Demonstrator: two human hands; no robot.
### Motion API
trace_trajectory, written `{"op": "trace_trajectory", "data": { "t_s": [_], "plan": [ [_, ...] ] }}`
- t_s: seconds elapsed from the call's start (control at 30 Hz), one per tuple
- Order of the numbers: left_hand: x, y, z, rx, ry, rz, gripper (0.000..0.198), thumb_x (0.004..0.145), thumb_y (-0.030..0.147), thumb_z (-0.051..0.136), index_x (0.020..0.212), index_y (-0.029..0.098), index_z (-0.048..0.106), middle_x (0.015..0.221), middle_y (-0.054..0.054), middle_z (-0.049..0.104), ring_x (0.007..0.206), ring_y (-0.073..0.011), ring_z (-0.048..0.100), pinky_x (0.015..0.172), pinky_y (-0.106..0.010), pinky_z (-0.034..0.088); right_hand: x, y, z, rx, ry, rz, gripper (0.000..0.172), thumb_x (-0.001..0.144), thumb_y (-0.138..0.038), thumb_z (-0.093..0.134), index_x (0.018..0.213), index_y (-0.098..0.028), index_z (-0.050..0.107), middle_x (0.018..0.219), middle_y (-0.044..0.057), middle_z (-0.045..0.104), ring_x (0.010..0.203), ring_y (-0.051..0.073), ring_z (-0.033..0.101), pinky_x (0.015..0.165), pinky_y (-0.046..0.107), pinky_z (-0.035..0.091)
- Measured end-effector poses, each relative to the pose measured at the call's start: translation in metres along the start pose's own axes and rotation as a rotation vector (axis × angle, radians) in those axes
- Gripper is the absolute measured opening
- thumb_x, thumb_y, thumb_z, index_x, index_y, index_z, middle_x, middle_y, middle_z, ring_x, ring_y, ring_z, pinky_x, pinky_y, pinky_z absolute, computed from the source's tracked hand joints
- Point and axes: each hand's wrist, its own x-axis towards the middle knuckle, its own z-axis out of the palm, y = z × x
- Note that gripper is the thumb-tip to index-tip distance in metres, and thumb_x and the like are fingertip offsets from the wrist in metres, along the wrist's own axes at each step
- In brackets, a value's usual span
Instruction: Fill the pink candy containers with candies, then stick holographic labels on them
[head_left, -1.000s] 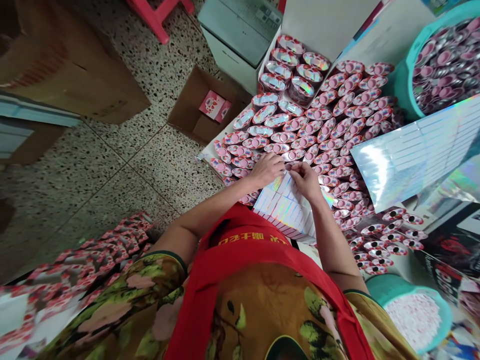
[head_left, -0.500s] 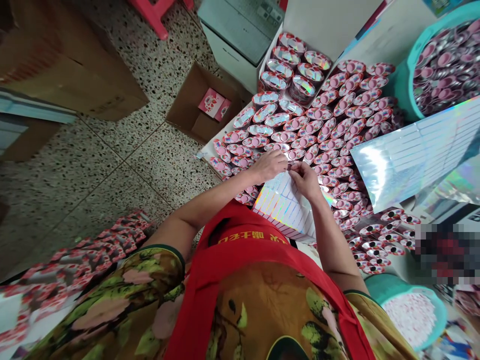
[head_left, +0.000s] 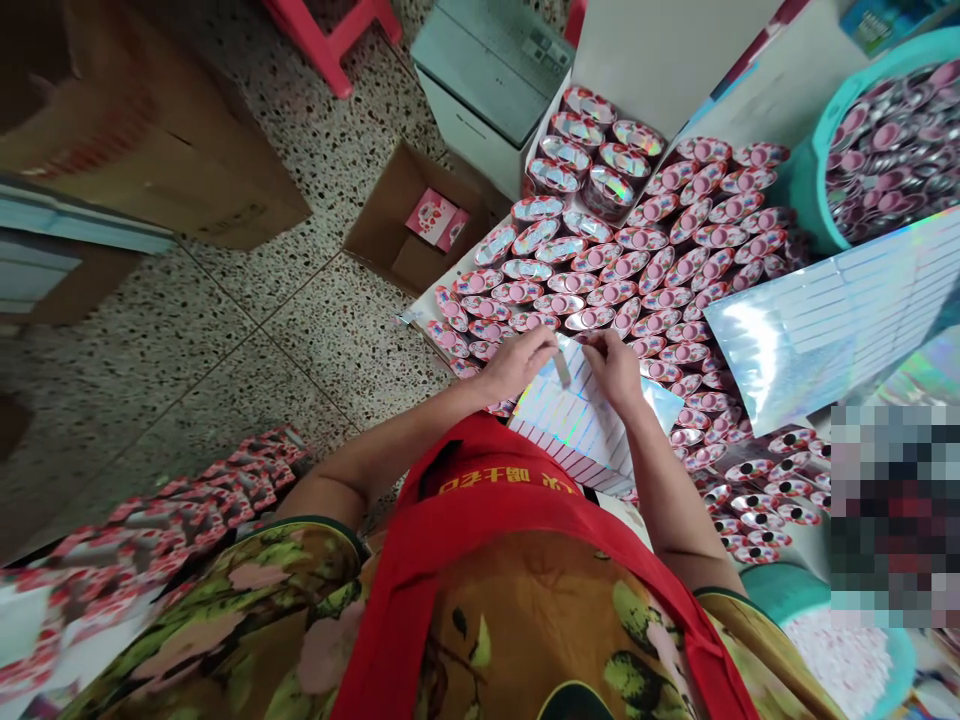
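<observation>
Pinched between the fingertips of my left hand (head_left: 519, 364) is a small silvery sticker strip (head_left: 562, 368), hanging over a sheet of shiny stickers (head_left: 574, 420). That sheet lies on a raised stack or box close to my body, its face ruled into narrow rows. My right hand (head_left: 615, 368) has its fingers closed together at the sheet's far edge; what sits in its fingertips is too small to make out. Just beyond both hands stand many oval-topped red-and-white packs, several with pink round caps (head_left: 591, 317) on top.
At the right are a teal tub (head_left: 814, 160) of pink-capped pieces, another sticker sheet (head_left: 787, 340) and a second teal tub (head_left: 896, 660). An open carton (head_left: 375, 215) on the speckled floor holds a pink box (head_left: 436, 218). A large carton (head_left: 225, 170) stands left.
My hands have drawn apart, the left moving left and toward me. A silvery strip now shows in its fingers, over the sheet. The view has shifted slightly.
</observation>
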Motion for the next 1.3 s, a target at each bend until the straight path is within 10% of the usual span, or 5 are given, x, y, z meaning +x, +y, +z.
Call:
{"op": "trace_trajectory", "data": {
  "t_s": [0.17,0.4,0.7,1.03,1.3],
  "plan": [
    [-0.002,0.011,-0.023,-0.37,0.195,-0.244,0.016,0.095,0.033,0.056,0.089,0.019,0.052,0.081,0.001,0.061,0.073,-0.0107,0.065,0.068,-0.022,0.052,-0.002,-0.025,-0.004,0.026,0.161,-0.132,0.032,0.094,-0.05,0.054,0.103,-0.023,0.069,0.118,0.013,0.069,0.114,0.031,0.06,0.102,0.05,0.046],
    [-0.003,0.004,-0.044,-0.443,0.247,-0.268,0.021,0.092,0.037,0.062,0.087,0.019,0.053,0.077,0.002,0.064,0.072,-0.0111,0.067,0.069,-0.023,0.055,0.008,-0.061,0.013,0.649,-0.311,0.226,0.08,0.087,-0.088,0.034,0.115,-0.021,0.067,0.114,0.013,0.07,0.078,0.02,0.068,0.059,0.031,0.053],
    [-0.013,-0.013,-0.043,-0.6,0.427,-0.384,0.033,0.084,0.047,0.073,0.081,0.018,0.057,0.073,0.001,0.066,0.068,-0.0119,0.066,0.068,-0.024,0.054,0.025,-0.085,0.03,0.645,-0.415,0.205,0.058,0.063,-0.075,0.079,0.072,-0.02,0.062,0.065,0.002,0.063,0.054,0.013,0.054,0.049,0.026,0.04],
    [0.015,-0.027,-0.033,-0.991,0.585,-0.606,0.037,0.076,0.048,0.079,0.086,0.018,0.06,0.075,-0.001,0.068,0.073,-0.0156,0.069,0.072,-0.027,0.052,0.063,-0.085,0.031,0.351,-0.343,0.048,0.044,0.078,-0.065,0.067,0.074,-0.021,0.063,0.072,0.005,0.07,0.065,0.018,0.063,0.064,0.031,0.049],
    [0.028,-0.042,-0.04,-0.38,0.528,-0.585,0.012,0.084,0.023,0.069,0.076,0.018,0.062,0.069,0.001,0.062,0.066,-0.0134,0.057,0.069,-0.027,0.044,0.074,-0.089,0.031,0.117,-0.188,0.057,0.031,0.084,-0.049,0.063,0.077,-0.02,0.067,0.064,0.001,0.066,0.057,0.015,0.055,0.057,0.028,0.039]
  ]
}}
